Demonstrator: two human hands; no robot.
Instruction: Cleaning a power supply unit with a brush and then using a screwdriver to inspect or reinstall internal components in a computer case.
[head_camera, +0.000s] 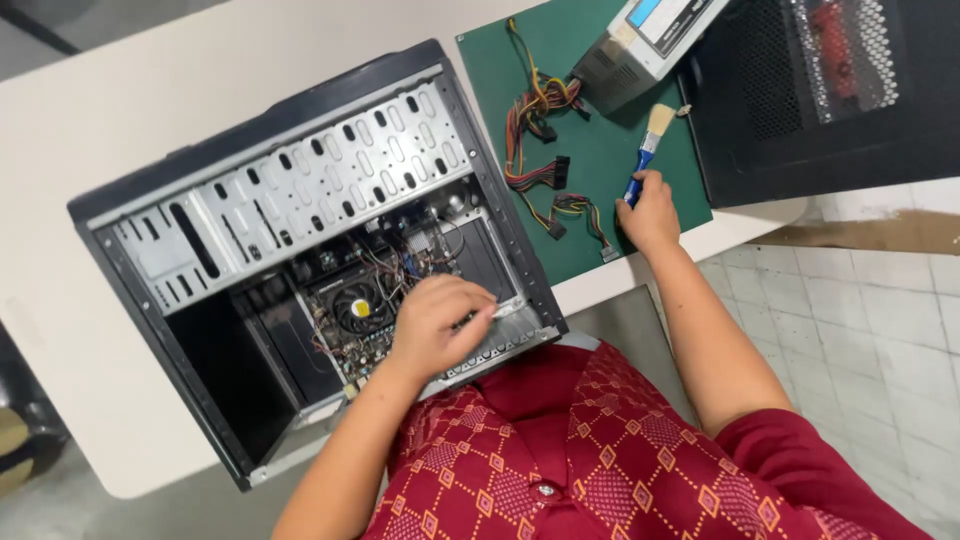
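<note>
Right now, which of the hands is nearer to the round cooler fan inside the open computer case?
Left. The left hand rests inside the case, just beside the fan. The right hand is outside on the green mat, holding a blue-handled brush.

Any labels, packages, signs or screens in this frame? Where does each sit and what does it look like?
Label on the power supply unit: top of the grey metal box at the far edge of the green mat; rectangular, white with a blue patch, seen at an angle.
Sticker on the fan: centre of the black cooler inside the open computer case; small, round, yellowish.
No packages, signs or screens show.
</note>
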